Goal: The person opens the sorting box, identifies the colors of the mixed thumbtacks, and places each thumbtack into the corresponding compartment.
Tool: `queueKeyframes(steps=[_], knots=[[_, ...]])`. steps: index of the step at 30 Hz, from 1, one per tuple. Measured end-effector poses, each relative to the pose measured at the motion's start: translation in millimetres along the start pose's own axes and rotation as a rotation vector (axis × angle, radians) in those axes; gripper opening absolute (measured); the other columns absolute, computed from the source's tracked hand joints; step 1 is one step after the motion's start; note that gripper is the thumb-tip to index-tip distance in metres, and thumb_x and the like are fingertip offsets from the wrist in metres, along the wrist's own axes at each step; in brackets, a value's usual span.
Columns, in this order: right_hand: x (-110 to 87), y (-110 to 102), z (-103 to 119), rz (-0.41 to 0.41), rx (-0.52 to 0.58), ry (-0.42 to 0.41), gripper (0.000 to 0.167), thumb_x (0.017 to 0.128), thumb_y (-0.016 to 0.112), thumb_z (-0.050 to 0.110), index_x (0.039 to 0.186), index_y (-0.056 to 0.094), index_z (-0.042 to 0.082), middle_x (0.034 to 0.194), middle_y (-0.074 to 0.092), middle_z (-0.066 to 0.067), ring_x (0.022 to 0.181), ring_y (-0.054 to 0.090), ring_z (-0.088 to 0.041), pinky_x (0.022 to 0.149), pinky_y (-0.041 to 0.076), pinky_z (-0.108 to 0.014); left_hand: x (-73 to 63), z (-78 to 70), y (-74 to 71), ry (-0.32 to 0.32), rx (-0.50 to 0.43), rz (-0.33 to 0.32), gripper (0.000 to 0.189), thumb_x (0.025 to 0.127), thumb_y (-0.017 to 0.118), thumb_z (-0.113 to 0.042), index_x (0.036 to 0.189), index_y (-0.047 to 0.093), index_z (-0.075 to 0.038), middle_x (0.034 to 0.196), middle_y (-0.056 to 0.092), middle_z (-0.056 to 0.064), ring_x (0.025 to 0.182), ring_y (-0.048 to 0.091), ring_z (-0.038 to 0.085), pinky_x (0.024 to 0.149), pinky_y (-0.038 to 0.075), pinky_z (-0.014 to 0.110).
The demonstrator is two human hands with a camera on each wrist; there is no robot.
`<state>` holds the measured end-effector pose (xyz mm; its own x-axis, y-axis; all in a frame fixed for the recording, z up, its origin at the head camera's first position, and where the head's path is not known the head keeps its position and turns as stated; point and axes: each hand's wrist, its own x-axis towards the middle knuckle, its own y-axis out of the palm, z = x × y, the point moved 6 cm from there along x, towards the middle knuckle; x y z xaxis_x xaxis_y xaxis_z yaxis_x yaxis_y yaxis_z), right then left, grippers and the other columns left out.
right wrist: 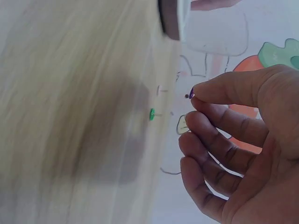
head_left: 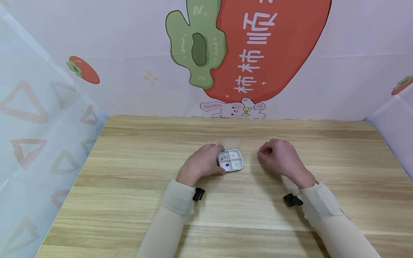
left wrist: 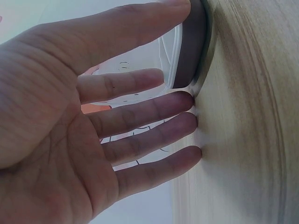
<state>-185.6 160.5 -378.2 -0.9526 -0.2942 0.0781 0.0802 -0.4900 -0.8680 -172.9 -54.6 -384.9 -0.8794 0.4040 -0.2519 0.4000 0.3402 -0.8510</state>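
Observation:
A small white box (head_left: 242, 162) with four compartments holds several tiny coloured pieces. My left hand (head_left: 201, 161) grips its left side, thumb at the near edge and index finger at the far edge. In the left wrist view the other fingers of the left hand (left wrist: 140, 126) stretch out beside the box's dark side wall (left wrist: 190, 51). My right hand (head_left: 280, 156) is right of the box, just over the table. Between thumb and index finger it pinches a tiny purple stud earring (right wrist: 191, 93). A green stud (right wrist: 152, 114) lies below with its thin post upward.
The box's clear lid (head_left: 231, 143) stands open at its far side. Another small stud (head_left: 250, 148) lies on the wooden table (head_left: 129, 200) between box and right hand. A printed cloth (head_left: 129, 89) hangs behind the table's far edge.

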Motion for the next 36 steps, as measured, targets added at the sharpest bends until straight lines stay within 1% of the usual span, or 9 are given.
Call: queueKeyframes(steps=[5, 11, 16, 28, 36], knots=[[-1.2, -2, 11, 0.008, 0.048, -0.001, 0.005, 0.087, 0.077, 0.008, 0.091, 0.078, 0.005, 0.083, 0.068, -0.003, 0.075, 0.06, -0.021, 0.07, 0.049, -0.038, 0.2, 0.0, 0.3, 0.0, 0.004, 0.002, 0.062, 0.079, 0.09, -0.022, 0.131, 0.062, -0.003, 0.11, 0.065, 0.006, 0.094, 0.057, 0.018, 0.086, 0.05, 0.033], [-2.3, -3, 18, 0.025, 0.096, 0.009, 0.006, 0.088, 0.078, 0.009, 0.094, 0.079, 0.006, 0.087, 0.069, -0.003, 0.08, 0.061, -0.021, 0.072, 0.05, -0.038, -0.7, -0.9, -0.1, 0.001, -0.003, 0.001, 0.062, 0.079, 0.09, -0.022, 0.13, 0.062, -0.002, 0.111, 0.065, 0.006, 0.093, 0.057, 0.018, 0.085, 0.05, 0.032], [-3.9, -4, 25, 0.025, 0.125, -0.012, 0.007, 0.088, 0.078, 0.009, 0.095, 0.079, 0.006, 0.088, 0.069, -0.002, 0.081, 0.062, -0.021, 0.074, 0.051, -0.039, -0.5, -0.7, -0.1, 0.004, -0.004, 0.0, 0.062, 0.079, 0.09, -0.021, 0.13, 0.062, -0.002, 0.111, 0.065, 0.007, 0.093, 0.057, 0.018, 0.085, 0.05, 0.033], [-5.4, -2, 39, 0.03, 0.158, -0.067, 0.007, 0.087, 0.079, 0.007, 0.094, 0.079, 0.008, 0.089, 0.07, -0.001, 0.083, 0.063, -0.019, 0.078, 0.054, -0.041, -0.8, -0.7, -1.0, 0.001, -0.006, 0.004, 0.063, 0.079, 0.09, -0.022, 0.131, 0.062, -0.002, 0.111, 0.065, 0.007, 0.093, 0.058, 0.019, 0.085, 0.05, 0.034], [-5.2, 5, 47, 0.058, 0.171, -0.073, 0.007, 0.088, 0.079, 0.007, 0.094, 0.079, 0.009, 0.09, 0.069, 0.0, 0.084, 0.062, -0.019, 0.08, 0.055, -0.043, -1.2, -0.6, -1.4, -0.002, -0.013, 0.004, 0.062, 0.079, 0.09, -0.023, 0.131, 0.062, -0.003, 0.11, 0.065, 0.006, 0.093, 0.057, 0.018, 0.084, 0.05, 0.033]])
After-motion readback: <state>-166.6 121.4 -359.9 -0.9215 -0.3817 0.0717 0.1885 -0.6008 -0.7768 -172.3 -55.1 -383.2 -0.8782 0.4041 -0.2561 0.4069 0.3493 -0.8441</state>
